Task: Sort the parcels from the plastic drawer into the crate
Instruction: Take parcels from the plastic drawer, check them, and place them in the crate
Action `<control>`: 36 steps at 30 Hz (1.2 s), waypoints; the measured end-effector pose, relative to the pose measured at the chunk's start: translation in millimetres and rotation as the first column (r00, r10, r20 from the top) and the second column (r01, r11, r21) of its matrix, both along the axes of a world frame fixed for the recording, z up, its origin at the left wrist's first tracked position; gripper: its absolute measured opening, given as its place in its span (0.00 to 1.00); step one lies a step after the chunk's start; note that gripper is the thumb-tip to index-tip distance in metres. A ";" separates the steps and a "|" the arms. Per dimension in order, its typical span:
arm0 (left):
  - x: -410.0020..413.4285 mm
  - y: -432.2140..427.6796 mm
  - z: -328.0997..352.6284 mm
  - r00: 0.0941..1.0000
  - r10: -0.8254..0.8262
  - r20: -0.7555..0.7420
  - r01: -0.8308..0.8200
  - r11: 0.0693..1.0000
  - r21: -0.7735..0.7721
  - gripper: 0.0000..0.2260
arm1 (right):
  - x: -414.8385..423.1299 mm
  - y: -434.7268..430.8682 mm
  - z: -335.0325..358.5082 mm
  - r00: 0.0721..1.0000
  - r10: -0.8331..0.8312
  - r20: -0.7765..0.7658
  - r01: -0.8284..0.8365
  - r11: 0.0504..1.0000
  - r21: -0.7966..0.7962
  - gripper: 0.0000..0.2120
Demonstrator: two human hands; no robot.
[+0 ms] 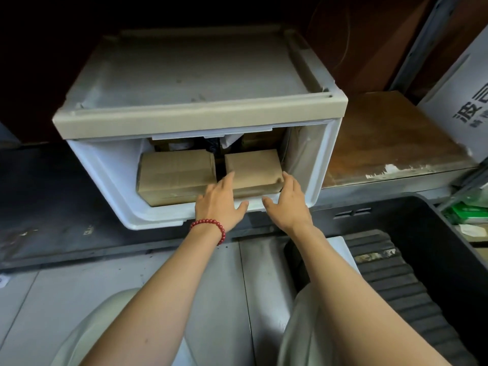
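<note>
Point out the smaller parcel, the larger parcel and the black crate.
smaller parcel (253, 166), head view, top face
larger parcel (175, 167), head view, top face
black crate (390, 220), head view, far wall

Dark shelf (52, 186) under the plastic drawer (100, 175), worn brown board (383, 143) beside it — printed white carton (470, 96) on top

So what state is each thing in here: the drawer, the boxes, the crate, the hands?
plastic drawer: front open, parcels inside.
larger box: in the drawer, left, taped shut, untouched.
smaller box: in the drawer, right, between both hands.
left hand: fingers straight, along the smaller box's left side.
right hand: fingers straight, at its right front corner.
crate: open-topped, no parcel in the part shown.
</note>
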State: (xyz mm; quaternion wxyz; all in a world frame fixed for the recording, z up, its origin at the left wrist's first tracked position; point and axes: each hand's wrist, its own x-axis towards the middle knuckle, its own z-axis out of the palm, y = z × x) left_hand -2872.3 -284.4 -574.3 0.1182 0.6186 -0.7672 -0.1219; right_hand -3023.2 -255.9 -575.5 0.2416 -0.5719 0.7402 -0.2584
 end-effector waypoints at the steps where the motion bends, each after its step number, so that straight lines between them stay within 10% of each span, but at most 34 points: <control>1: 0.4 -2.7 -1.7 1.000 0.010 -0.007 -0.010 1.000 0.016 0.33 | 0.4 -4.1 -1.4 0.999 -0.012 0.044 0.012 1.000 -0.009 0.35; 23: 10.3 6.2 15.0 0.835 0.146 -0.530 -0.122 0.989 0.081 0.33 | 7.2 2.6 12.5 0.706 -0.252 0.663 0.262 0.961 0.086 0.18; 36: 46.9 68.3 46.9 0.760 -0.012 -0.650 -0.042 0.997 -0.068 0.25 | 11.0 47.5 46.8 0.735 -0.189 0.651 0.070 0.976 0.204 0.28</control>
